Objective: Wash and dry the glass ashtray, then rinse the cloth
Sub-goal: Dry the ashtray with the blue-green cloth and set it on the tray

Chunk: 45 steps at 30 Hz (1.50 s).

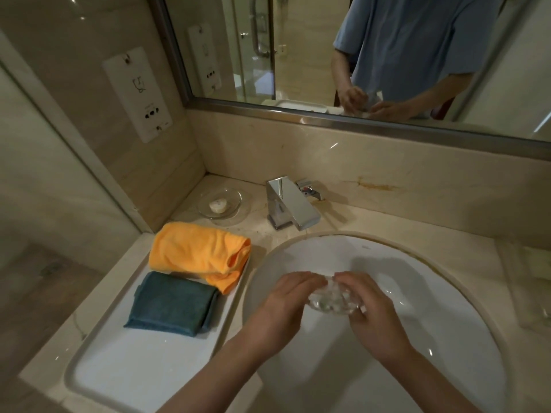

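The clear glass ashtray (331, 302) is held over the white sink basin (447, 293), between both hands. My left hand (286, 305) grips its left side with fingers curled over the rim. My right hand (372, 305) grips its right side, fingers over the top edge. An orange cloth (199, 253) and a folded teal cloth (173, 304) lie on a white tray (134, 368) left of the sink. No water is seen running from the chrome tap (290, 204).
A glass soap dish with a small soap (219, 202) sits behind the tray. A marble counter (417, 222) surrounds the sink. The mirror (357, 55) above reflects a person in a blue shirt. A wall socket panel (137, 93) is at left.
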Available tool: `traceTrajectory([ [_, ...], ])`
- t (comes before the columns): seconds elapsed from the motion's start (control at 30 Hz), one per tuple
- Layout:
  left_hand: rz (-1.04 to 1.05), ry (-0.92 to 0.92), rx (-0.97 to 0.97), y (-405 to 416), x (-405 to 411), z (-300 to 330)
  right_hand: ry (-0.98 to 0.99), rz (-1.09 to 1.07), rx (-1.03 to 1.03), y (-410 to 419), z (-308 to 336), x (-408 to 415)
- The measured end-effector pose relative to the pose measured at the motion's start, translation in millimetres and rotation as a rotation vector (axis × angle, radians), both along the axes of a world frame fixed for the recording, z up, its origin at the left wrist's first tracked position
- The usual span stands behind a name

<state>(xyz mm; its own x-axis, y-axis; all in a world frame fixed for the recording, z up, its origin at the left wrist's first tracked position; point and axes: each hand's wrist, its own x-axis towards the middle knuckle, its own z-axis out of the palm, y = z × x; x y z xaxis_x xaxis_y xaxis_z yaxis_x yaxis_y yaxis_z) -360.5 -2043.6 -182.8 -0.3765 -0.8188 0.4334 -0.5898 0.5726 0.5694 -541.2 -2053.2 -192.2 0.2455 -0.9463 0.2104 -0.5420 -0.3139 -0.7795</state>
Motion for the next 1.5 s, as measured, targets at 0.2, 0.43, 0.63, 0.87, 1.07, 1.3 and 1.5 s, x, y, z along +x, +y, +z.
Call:
traceTrajectory([
  [0.2, 0.082, 0.110, 0.519, 3.3, 7.1, 9.8, 0.045, 0.217, 0.372, -2.0, 8.2, 5.8],
  [0.43, 0.336, 0.235, 0.611, 14.5, 33.6, 21.5, 0.020, 0.048, 0.148, 12.8, 2.7, 7.2],
  [0.63, 0.632, 0.250, 0.545, 46.2, 79.5, 17.4, 0.310, 0.025, 0.014, -13.8, -5.7, -14.1],
  [0.87, 1.124, 0.207, 0.429, 77.8, 142.4, 10.2, -0.043, -0.116, 0.558, -19.4, -3.7, 7.4],
  [1.07, 1.182, 0.076, 0.653, 76.9, 176.8, -2.5, -0.486, -0.166, 0.986, -0.3, -2.2, 43.4],
  [1.3, 1.140, 0.138, 0.791, 48.0, 185.9, -22.0, -0.617, -0.122, 1.133, 8.9, 1.8, 82.7],
  [1.5, 1.157, 0.041, 0.616, 47.1, 189.4, -19.2, -0.627, -0.109, 1.114, 11.7, 0.5, 99.6],
])
